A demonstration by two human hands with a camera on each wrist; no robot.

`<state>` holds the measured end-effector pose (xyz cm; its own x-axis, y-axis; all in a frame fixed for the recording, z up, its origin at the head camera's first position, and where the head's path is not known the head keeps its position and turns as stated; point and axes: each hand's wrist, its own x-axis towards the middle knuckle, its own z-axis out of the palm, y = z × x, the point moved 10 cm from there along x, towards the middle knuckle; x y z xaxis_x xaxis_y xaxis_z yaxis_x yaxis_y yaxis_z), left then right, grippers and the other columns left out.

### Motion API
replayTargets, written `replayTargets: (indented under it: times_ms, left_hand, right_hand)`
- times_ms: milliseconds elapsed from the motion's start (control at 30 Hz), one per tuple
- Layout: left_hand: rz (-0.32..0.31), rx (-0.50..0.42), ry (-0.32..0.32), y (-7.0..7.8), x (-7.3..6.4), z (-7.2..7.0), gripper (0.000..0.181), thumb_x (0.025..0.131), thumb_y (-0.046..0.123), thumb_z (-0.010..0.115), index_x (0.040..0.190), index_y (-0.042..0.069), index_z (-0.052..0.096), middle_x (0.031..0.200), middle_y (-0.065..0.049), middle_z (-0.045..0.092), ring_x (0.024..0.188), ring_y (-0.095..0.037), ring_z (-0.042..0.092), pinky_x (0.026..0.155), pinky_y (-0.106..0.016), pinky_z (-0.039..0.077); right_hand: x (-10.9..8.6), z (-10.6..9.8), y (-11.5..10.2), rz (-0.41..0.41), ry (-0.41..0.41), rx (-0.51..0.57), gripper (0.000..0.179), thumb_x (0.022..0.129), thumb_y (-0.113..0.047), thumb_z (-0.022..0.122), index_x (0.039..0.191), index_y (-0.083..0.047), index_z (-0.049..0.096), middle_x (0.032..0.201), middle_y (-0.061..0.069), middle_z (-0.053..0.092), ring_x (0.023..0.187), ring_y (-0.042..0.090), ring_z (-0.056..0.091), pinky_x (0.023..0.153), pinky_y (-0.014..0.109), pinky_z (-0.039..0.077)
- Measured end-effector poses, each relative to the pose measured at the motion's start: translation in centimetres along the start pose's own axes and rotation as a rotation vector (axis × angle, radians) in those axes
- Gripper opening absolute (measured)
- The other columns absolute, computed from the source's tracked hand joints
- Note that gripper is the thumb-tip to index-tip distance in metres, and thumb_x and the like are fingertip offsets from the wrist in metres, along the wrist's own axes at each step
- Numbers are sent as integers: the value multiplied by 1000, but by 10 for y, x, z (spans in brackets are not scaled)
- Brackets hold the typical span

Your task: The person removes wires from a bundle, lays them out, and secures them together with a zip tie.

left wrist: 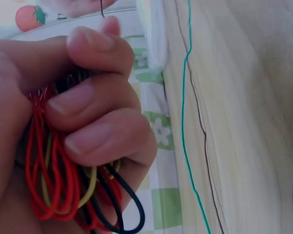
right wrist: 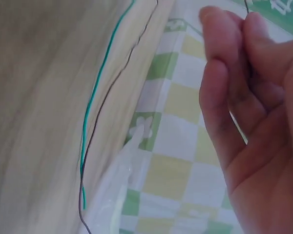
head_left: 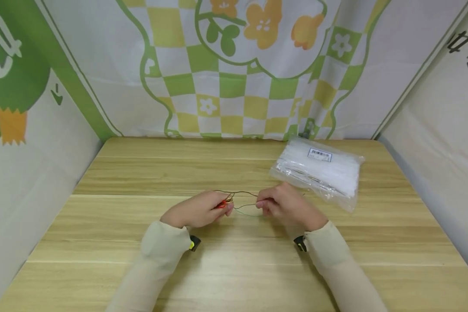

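A folded bundle of red, yellow and black wires sits in my left hand, whose fingers curl round it. In the left wrist view its loops hang out below the fingers. A thin dark wire is pinched between the thumb and fingertips of my right hand, level with the left across a short gap. Dark strands span that gap in the head view. A green wire and a brown wire run loose beside both hands in the wrist views.
Behind my right hand lies a clear plastic bag of white strips with a barcode label, on the wooden table. A checkered, flower-printed curtain hangs along the back edge, with cloth walls at both sides.
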<state>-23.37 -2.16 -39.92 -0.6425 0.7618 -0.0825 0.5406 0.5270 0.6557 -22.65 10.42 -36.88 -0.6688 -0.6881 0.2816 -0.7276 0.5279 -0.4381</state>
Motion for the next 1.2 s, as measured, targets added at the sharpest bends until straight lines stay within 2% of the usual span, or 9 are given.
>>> replayTargets:
  times_ms: [100,167,300,467,533,700,800,1067,1200]
  left_hand:
    - [12,4,-5,1,0,0,27,113,15,47,91,13,62,69,6,52,60,-4,45,64,-23,42]
    - [27,4,-2,2,0,1,27,113,14,46,91,13,63,69,7,52,60,-4,44,65,-23,43]
    - [-6,-33,9,-5,0,-2,29,114,19,46,94,10,66,67,6,51,58,-4,42,63,-23,41]
    - [-70,-64,50,-22,-11,-17,32,114,21,47,93,8,66,65,7,44,57,-6,37,62,-23,38]
    - [-82,-91,45,-28,-17,-22,32,114,20,46,94,5,66,64,7,40,57,-7,34,61,-23,36]
    - [-60,-205,9,-28,-22,-26,33,115,27,46,105,2,63,66,6,32,61,-9,28,65,-24,33]
    - [-38,-233,22,-24,-23,-28,34,115,32,45,111,2,61,69,5,32,65,-9,30,67,-25,34]
    - [-83,-142,79,-31,-25,-33,32,117,32,37,113,9,60,69,6,37,63,-9,35,68,-26,37]
    - [-86,-86,91,-33,-24,-32,31,117,28,38,106,9,60,70,6,40,64,-9,38,67,-26,38]
  right_hand:
    - [0,1,0,26,-34,18,12,101,-12,72,90,-11,78,69,-8,66,63,-5,53,64,18,50]
    - [3,5,-5,-2,-64,36,12,102,-13,70,93,-10,78,71,-7,67,64,-6,54,64,18,51]
    - [3,5,-5,-34,-59,65,14,102,-8,69,91,-7,76,70,-4,68,63,-3,58,65,18,54]
    - [-11,-12,26,96,-12,109,19,103,-2,64,87,-5,74,70,-1,72,63,5,67,66,21,57]
    - [-17,-19,37,149,-1,123,20,105,-3,62,89,-5,74,71,-2,72,63,8,69,67,22,58]
    - [-25,-33,54,225,10,176,19,106,-5,61,93,-3,75,72,-3,72,64,15,72,66,29,61]
    - [-28,-34,61,261,0,226,21,107,-4,59,93,-1,74,74,0,73,65,18,73,65,34,62]
    - [-32,-31,68,305,-46,250,26,109,-3,53,91,1,71,73,1,73,63,12,71,64,36,62]
    - [-34,-30,68,333,-70,264,28,110,-3,51,90,1,69,72,2,73,63,13,70,65,38,63]
